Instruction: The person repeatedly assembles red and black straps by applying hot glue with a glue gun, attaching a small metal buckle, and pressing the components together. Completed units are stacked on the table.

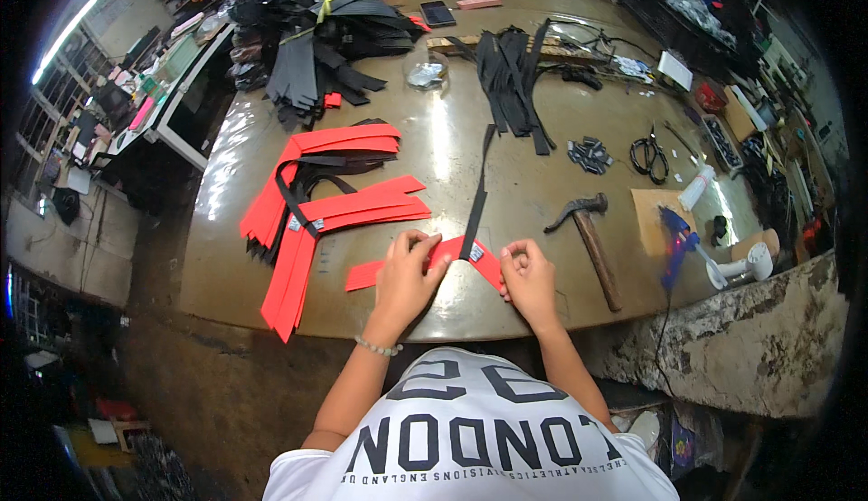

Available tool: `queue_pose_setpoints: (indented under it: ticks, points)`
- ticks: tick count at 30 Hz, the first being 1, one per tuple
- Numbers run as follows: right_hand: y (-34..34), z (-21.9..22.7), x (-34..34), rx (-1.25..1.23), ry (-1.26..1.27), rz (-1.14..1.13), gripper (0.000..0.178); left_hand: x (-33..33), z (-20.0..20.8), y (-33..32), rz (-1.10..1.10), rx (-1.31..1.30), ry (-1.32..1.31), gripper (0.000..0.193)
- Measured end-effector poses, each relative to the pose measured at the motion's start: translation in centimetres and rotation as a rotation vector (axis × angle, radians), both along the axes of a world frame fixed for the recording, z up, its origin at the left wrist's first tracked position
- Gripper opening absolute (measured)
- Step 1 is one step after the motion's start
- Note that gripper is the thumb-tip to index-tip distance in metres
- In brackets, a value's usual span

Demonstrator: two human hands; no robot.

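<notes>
In front of me on the table lies a red strip [364, 275], bent at its middle. A thin black strap [476, 201] runs away from the bend, and a small silvery-grey tag [476, 252] sits beside the strap's near end. My left hand [409, 270] grips the strip left of the bend, thumb and forefinger curled over it. At its right end, my right hand [529, 279] is closed in a pinch on the strip's edge. To the left is a stack of similar bent red strips [298, 270], with black straps and tags, over black pieces.
A hammer [592, 252] lies right of my right hand. Beyond it are scissors [649, 155], small dark clips [589, 155] and a blue glue gun [674, 243]. Black straps [511, 80], a clear bowl [425, 70] and bundled black strips [339, 35] cover the far side.
</notes>
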State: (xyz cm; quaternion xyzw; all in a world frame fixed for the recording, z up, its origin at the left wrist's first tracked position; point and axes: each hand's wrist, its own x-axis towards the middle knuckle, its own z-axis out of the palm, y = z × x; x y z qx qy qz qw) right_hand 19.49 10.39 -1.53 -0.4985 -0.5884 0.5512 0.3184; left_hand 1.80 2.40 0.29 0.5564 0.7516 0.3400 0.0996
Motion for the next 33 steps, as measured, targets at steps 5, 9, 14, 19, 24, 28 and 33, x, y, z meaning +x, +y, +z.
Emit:
queue_pose_setpoints:
  ticks: [5, 9, 14, 19, 24, 28, 33]
  points:
    - [0.8, 0.7, 1.1, -0.18, 0.158, 0.129, 0.023, -0.6, 0.8, 0.3, -0.074, -0.003, -0.013, 0.022]
    - [2.4, 0.4, 4.1, -0.097, 0.201, -0.114, 0.024, -1.8, 2.8, 3.1, -0.11, 0.014, 0.039, 0.021]
    - [2.5, -1.8, 6.2, 0.112, 0.119, -0.094, 0.019, -8.7, 7.5, 3.3, 0.17, 0.306, 0.124, 0.024]
    - [1.5, -1.0, 4.9, 0.145, 0.073, -0.161, 0.018, -15.5, 6.0, -5.0, 0.668, 0.267, -0.02, 0.033]
    - [5.0, 6.5, 6.1, 0.429, -0.051, -0.005, 0.018, -14.3, 1.1, -7.1, 0.673, -0.025, 0.439, 0.061]
    - [7.4, 10.6, 5.1, 0.835, 1.072, -0.544, 0.031, -14.2, 0.7, -6.3, 0.615, -0.186, 0.465, 0.067]
    - [5.3, 8.8, -5.3, 0.429, 0.514, 0.542, 0.032, -14.5, 0.8, -5.8, 0.585, -0.254, 0.403, 0.049]
